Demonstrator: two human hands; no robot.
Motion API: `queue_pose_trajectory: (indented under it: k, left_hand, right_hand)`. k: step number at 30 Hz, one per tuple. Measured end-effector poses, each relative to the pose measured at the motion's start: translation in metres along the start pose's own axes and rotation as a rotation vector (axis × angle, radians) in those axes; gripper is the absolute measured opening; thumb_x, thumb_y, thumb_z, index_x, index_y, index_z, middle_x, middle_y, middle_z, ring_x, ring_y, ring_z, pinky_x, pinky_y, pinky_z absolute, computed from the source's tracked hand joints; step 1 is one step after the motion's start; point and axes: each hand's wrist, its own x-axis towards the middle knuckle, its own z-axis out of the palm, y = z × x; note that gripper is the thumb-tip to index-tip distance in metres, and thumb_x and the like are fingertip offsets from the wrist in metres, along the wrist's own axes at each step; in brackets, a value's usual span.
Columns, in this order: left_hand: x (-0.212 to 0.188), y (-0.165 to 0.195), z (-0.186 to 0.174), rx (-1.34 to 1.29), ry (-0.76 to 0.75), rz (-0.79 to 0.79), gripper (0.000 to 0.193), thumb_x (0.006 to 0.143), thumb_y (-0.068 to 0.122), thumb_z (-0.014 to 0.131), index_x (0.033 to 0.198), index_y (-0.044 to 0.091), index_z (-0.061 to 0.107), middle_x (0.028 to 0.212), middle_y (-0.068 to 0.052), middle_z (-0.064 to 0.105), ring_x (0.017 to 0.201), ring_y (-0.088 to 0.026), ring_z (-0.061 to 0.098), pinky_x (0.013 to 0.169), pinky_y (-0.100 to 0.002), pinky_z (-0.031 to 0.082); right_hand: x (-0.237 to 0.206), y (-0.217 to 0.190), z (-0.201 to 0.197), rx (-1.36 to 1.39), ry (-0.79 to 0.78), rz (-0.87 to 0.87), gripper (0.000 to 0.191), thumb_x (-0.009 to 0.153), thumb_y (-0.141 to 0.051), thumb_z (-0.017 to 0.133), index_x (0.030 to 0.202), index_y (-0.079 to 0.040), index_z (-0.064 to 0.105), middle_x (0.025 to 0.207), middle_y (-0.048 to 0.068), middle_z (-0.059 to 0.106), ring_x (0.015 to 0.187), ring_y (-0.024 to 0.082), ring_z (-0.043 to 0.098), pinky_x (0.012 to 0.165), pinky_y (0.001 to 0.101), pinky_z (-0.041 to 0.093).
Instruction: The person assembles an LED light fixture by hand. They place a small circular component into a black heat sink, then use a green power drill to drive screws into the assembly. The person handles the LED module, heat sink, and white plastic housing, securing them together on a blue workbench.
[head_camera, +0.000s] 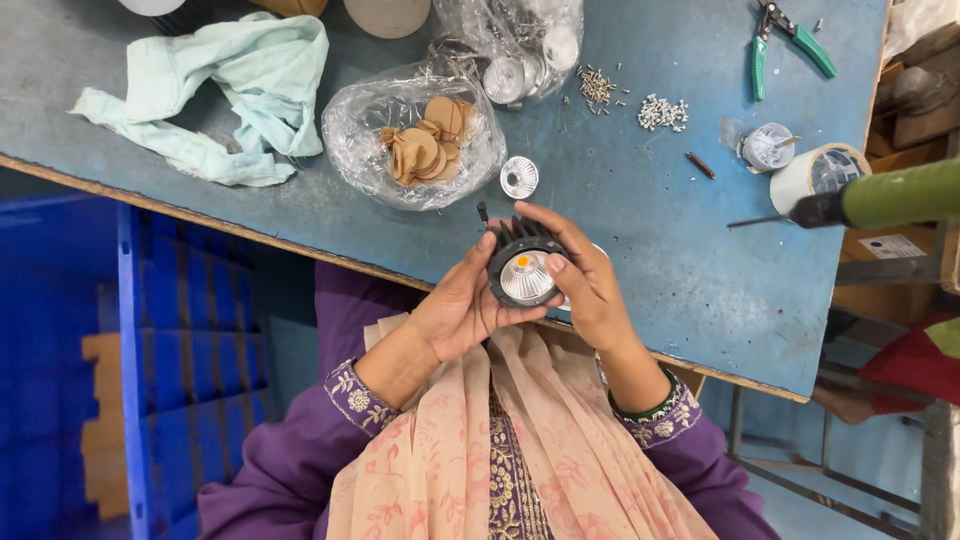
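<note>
The left hand (462, 305) cups a round black LED downlight housing (523, 268) from its 8 o'clock side, thumb up along the rim. The right hand (580, 280) grips the same housing from 3 o'clock, fingers curled over its finned top and thumb on the rim. The housing sits between both palms, its silver reflector facing the camera, just over the near edge of the blue worktable (660, 250). At 12 o'clock from it lies a loose silver reflector cup (519, 177). At 11 o'clock lies a clear plastic bag of tan discs (425, 145). Small heaps of screws (662, 112) lie at 1 o'clock, with green-handled pliers (785, 40) beyond them.
</note>
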Motion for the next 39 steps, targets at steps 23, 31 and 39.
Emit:
queue_pose_trajectory:
  k: [23, 31, 39]
  left_hand:
    - [-0.002, -0.004, -0.002, -0.039, 0.036, 0.007, 0.065, 0.107, 0.051, 0.046, 0.146, -0.002, 0.044, 0.131, -0.023, 0.065, 0.109, -0.04, 0.071, 0.089, -0.045, 0.063]
    - [-0.012, 0.02, -0.002, 0.556, 0.145, -0.075, 0.066, 0.107, 0.051, 0.042, 0.136, -0.006, 0.057, 0.116, -0.023, 0.074, 0.097, -0.035, 0.079, 0.08, -0.039, 0.067]
    - [-0.032, 0.028, 0.035, 1.191, 0.271, 0.584, 0.055, 0.097, 0.019, 0.074, 0.145, 0.005, 0.052, 0.138, -0.011, 0.056, 0.098, -0.013, 0.065, 0.084, -0.027, 0.057]
  right_hand:
    - [-0.005, 0.008, 0.005, 0.089, 0.063, 0.001, 0.062, 0.103, -0.036, 0.052, 0.149, 0.005, 0.051, 0.128, 0.012, 0.067, 0.117, 0.016, 0.064, 0.105, 0.029, 0.049]
    - [-0.009, 0.018, 0.007, 0.054, 0.248, 0.045, 0.047, 0.105, -0.018, 0.05, 0.147, 0.004, 0.053, 0.121, 0.01, 0.069, 0.11, 0.014, 0.065, 0.1, 0.0283, 0.052]
    - [-0.008, 0.023, 0.009, 0.084, 0.242, 0.023, 0.045, 0.106, -0.014, 0.051, 0.148, 0.005, 0.051, 0.128, 0.01, 0.066, 0.115, 0.015, 0.064, 0.104, 0.0285, 0.051]
